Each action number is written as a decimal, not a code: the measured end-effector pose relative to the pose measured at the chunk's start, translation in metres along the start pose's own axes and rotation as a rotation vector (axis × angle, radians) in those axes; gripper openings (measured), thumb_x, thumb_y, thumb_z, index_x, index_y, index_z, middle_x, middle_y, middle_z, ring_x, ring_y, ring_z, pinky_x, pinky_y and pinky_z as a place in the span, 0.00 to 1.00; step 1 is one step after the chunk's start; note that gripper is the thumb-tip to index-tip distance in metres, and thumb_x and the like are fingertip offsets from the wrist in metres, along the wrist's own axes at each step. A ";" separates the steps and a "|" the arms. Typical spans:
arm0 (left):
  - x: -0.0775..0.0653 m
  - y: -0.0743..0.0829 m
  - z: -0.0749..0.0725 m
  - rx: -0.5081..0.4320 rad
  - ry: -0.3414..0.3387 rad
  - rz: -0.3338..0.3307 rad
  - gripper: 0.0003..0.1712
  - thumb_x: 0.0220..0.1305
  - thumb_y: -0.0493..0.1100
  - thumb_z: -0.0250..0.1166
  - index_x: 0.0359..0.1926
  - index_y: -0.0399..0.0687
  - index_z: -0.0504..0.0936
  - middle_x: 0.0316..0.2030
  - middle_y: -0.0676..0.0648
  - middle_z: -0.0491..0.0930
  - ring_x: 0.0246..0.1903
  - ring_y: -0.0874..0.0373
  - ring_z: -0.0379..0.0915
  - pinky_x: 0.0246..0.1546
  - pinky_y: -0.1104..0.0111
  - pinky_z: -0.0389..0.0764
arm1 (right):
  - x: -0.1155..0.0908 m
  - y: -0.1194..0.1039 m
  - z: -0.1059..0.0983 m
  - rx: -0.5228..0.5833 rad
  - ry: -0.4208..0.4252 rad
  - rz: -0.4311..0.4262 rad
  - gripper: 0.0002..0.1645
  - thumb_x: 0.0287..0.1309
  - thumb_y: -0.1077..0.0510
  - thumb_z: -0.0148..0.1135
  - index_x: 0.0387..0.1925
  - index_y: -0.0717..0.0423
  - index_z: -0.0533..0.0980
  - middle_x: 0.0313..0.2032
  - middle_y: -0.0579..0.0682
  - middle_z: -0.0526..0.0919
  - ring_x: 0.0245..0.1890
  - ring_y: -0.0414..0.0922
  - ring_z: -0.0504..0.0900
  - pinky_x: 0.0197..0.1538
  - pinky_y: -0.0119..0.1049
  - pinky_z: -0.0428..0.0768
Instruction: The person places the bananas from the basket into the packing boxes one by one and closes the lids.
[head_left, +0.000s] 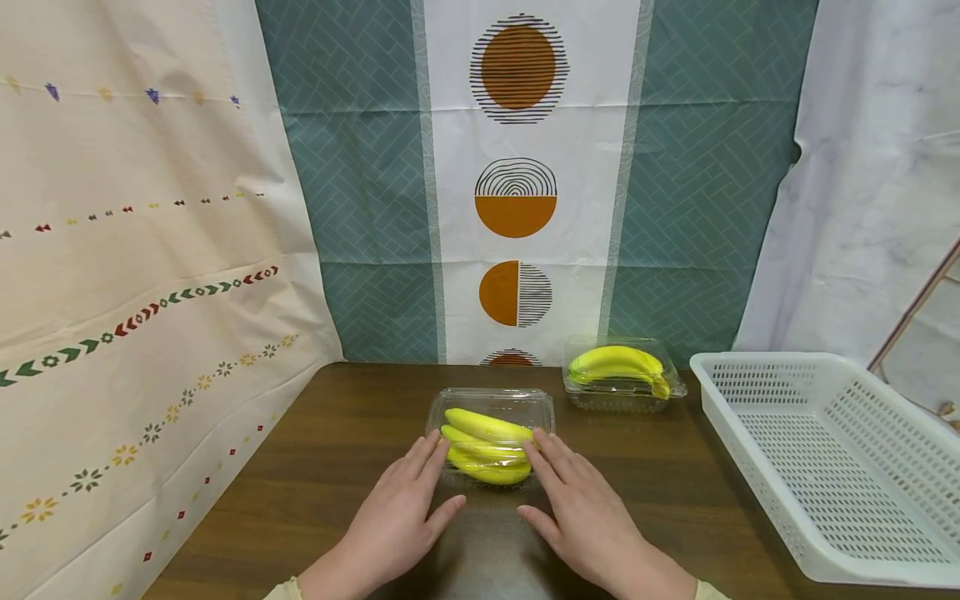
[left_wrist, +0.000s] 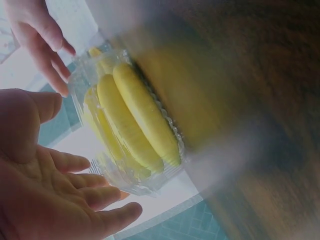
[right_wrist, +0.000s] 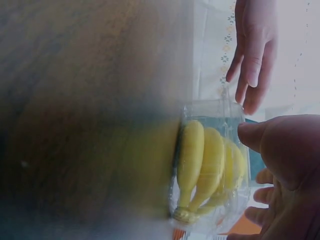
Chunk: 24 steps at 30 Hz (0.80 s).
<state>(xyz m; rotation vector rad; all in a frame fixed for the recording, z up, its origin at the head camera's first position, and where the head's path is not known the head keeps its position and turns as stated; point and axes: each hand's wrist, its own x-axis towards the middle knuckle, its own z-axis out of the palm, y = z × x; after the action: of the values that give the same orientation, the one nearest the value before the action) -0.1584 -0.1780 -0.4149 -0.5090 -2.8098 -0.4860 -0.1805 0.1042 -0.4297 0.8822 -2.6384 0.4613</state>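
Note:
A clear plastic clamshell box (head_left: pixel 517 402) stands on the wooden table with a bunch of yellow bananas (head_left: pixel 483 450) inside; its lid looks closed. My left hand (head_left: pixel 397 512) is at the box's left side, fingers extended and thumb spread. At the right side, my right hand (head_left: pixel 585 521) mirrors it, palm turned inward. Fingertips of both hands reach the box's edges; whether they touch the plastic I cannot tell. In the left wrist view the bananas (left_wrist: pixel 132 120) lie side by side behind the transparent wall. Their stem end (right_wrist: pixel 185 215) shows in the right wrist view.
A second clear box (head_left: pixel 615 402) holding bananas (head_left: pixel 618 363) stands at the back right, near the patterned curtain (head_left: pixel 375 208). A white perforated plastic basket (head_left: pixel 750 475) sits at the right table edge. Cream embroidered cloth (head_left: pixel 150 275) hangs along the left.

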 end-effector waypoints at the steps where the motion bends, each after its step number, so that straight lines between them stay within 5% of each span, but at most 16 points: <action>1: 0.000 0.000 0.000 0.001 -0.001 0.002 0.45 0.78 0.57 0.71 0.81 0.34 0.69 0.83 0.35 0.62 0.82 0.35 0.59 0.75 0.37 0.68 | 0.000 0.000 0.000 -0.001 -0.005 0.001 0.48 0.75 0.41 0.72 0.84 0.57 0.66 0.85 0.57 0.61 0.83 0.58 0.63 0.76 0.61 0.71; 24: 0.001 0.001 0.001 0.043 -0.012 0.025 0.43 0.78 0.57 0.71 0.80 0.33 0.71 0.83 0.35 0.63 0.79 0.43 0.66 0.74 0.37 0.69 | 0.003 0.003 0.003 -0.013 -0.013 -0.002 0.48 0.75 0.40 0.72 0.83 0.59 0.67 0.83 0.59 0.64 0.83 0.60 0.62 0.75 0.65 0.71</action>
<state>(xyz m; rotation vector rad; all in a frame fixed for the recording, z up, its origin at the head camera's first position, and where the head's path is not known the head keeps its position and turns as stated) -0.1588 -0.1768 -0.4153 -0.5400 -2.8149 -0.4185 -0.1855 0.1037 -0.4322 0.8861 -2.6490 0.4387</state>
